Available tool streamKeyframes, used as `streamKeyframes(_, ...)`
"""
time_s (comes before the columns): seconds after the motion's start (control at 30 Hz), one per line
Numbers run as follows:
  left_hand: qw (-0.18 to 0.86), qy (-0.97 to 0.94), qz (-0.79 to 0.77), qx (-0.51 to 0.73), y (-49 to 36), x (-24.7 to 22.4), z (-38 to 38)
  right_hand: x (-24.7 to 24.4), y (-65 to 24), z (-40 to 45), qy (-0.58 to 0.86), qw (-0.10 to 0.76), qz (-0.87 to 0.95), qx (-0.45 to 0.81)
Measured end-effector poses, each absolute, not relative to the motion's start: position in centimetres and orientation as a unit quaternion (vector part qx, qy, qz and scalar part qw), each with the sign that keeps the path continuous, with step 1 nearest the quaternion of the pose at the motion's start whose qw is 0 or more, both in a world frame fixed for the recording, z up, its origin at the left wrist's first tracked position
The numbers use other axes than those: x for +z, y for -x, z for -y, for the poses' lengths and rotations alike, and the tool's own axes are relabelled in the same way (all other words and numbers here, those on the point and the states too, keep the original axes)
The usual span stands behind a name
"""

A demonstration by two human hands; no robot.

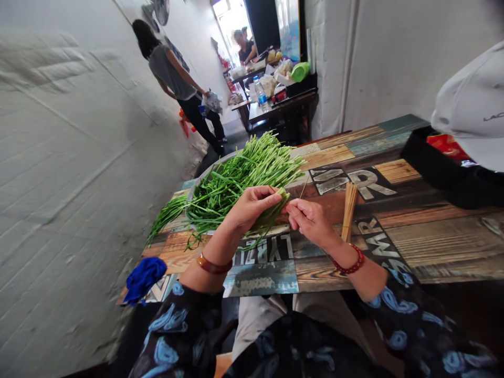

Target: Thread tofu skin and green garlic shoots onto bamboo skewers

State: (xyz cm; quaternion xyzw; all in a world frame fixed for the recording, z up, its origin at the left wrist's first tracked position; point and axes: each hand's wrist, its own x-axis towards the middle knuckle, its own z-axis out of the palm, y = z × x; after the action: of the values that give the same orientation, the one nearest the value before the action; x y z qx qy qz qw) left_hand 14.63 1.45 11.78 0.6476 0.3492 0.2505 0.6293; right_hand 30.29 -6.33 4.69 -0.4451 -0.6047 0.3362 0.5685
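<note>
My left hand [252, 206] is closed around a small bunch of garlic chives [282, 197], its thumb pressed on the pale stem ends. Close beside it, my right hand [311, 219] pinches a thin bamboo skewer [304, 187], which points up past the fingers. The fingertips of both hands nearly meet, and whether the skewer touches the stems cannot be made out. Behind my left hand, a large heap of garlic chives [252, 170] fills a grey basin [190, 202]. A bundle of bamboo skewers [349, 207] lies on the table just right of my right hand.
A blue cloth [145, 279] lies at the table's left corner. On the right, a white cap [470, 105] rests over a black box [425, 170]. Beyond the table, a person [173, 73] stands by the wall; another table holds a bottle [260, 93] and bags.
</note>
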Motion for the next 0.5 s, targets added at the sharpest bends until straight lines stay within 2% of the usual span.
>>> streamKeyframes(0.13,0.627,-0.664,-0.332,0.238,-14.9,12.0,-1.6,4.7,-30.4,6.3,0.452,0.553,0.615,0.333)
streamKeyframes(0.4,0.625,-0.651,-0.318,0.292,-15.8,11.6,-1.1,4.6,-29.9,6.4,0.456,0.554,0.590,0.370)
streamKeyframes(0.5,0.615,-0.674,-0.318,0.257,-15.5,11.8,-1.3,4.5,-30.0,6.4,0.450,0.565,0.583,0.373)
